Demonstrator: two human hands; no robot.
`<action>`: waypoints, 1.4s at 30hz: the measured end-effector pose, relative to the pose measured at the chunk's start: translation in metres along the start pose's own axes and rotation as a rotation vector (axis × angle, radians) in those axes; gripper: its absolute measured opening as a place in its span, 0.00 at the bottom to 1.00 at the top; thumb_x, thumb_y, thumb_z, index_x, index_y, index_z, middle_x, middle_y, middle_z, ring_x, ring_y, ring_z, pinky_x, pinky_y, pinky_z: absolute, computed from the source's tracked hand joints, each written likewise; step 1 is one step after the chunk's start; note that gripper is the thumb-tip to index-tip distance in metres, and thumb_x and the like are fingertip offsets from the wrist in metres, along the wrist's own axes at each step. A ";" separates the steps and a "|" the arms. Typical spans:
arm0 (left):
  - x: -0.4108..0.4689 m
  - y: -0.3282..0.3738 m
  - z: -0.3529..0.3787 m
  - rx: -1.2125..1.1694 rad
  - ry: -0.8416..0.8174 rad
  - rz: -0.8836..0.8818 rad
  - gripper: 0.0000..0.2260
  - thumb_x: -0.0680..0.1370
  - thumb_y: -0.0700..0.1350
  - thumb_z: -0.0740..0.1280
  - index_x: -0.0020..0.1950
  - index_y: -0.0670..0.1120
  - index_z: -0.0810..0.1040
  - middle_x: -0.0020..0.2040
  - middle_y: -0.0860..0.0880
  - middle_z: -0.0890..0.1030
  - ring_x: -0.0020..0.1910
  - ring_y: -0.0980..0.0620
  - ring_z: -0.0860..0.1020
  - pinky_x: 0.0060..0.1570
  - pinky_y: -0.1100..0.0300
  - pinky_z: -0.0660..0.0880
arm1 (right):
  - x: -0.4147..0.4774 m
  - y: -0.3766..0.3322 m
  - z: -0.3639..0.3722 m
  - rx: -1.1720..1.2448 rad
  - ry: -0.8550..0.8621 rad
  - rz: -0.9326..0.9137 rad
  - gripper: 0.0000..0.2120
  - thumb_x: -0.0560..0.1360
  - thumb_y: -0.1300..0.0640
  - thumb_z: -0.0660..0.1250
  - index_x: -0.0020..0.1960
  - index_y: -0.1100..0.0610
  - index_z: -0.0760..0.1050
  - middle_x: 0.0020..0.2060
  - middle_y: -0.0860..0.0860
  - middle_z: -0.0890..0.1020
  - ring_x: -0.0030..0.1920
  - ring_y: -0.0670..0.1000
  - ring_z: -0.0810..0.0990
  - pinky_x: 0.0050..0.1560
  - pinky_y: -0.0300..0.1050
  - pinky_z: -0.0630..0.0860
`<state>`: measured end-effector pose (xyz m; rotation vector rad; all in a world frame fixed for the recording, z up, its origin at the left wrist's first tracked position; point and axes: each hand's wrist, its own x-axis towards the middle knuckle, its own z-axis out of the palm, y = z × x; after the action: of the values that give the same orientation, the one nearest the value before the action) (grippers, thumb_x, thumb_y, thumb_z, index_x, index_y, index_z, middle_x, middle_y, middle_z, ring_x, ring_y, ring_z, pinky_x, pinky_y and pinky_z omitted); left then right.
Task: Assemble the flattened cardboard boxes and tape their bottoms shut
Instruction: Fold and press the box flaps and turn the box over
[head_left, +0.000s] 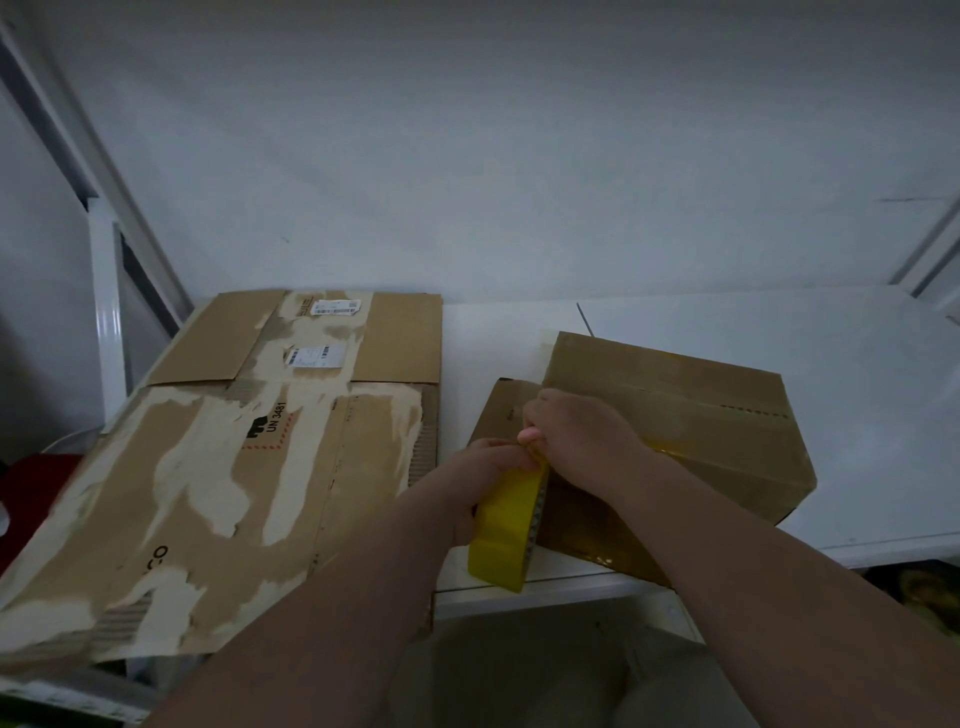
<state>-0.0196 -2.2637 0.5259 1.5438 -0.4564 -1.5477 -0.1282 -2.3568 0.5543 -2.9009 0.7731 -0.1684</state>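
Observation:
An assembled brown cardboard box (691, 415) lies on the white table (779, 332) at the right, with shiny yellowish tape across its upper face and down its near side. My left hand (483, 483) grips a yellow tape roll (506, 530) at the box's left near corner. My right hand (576, 441) is just above the roll, its fingers pinching the tape end against the box edge. A brown flap (506, 410) sticks out to the left behind my hands.
Several flattened cardboard boxes (249, 467) with torn, pale patches and labels lie stacked on the left, overhanging the table's front edge. A white wall rises behind the table. A red object (36, 483) sits at the far left below the table's level.

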 end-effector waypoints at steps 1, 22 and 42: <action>0.000 0.000 0.000 0.002 0.000 0.001 0.40 0.57 0.49 0.76 0.68 0.46 0.70 0.59 0.39 0.79 0.55 0.38 0.80 0.48 0.45 0.79 | 0.000 0.000 0.000 -0.005 -0.001 0.000 0.07 0.81 0.54 0.59 0.50 0.55 0.74 0.42 0.47 0.68 0.40 0.47 0.69 0.33 0.37 0.59; 0.006 -0.003 -0.006 0.020 0.012 -0.028 0.26 0.73 0.46 0.71 0.69 0.49 0.67 0.59 0.39 0.76 0.56 0.38 0.77 0.55 0.43 0.76 | -0.016 0.017 0.002 0.103 0.061 0.052 0.09 0.79 0.53 0.59 0.42 0.53 0.71 0.38 0.47 0.70 0.38 0.47 0.70 0.33 0.34 0.60; 0.001 0.000 -0.005 0.025 0.009 -0.030 0.31 0.66 0.48 0.74 0.67 0.49 0.70 0.60 0.39 0.77 0.56 0.38 0.78 0.56 0.42 0.76 | -0.013 0.015 -0.001 0.008 -0.056 0.047 0.09 0.81 0.54 0.57 0.43 0.53 0.70 0.40 0.47 0.69 0.38 0.47 0.69 0.35 0.39 0.62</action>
<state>-0.0151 -2.2629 0.5241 1.5831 -0.4513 -1.5629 -0.1471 -2.3627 0.5516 -2.8635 0.8285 -0.0852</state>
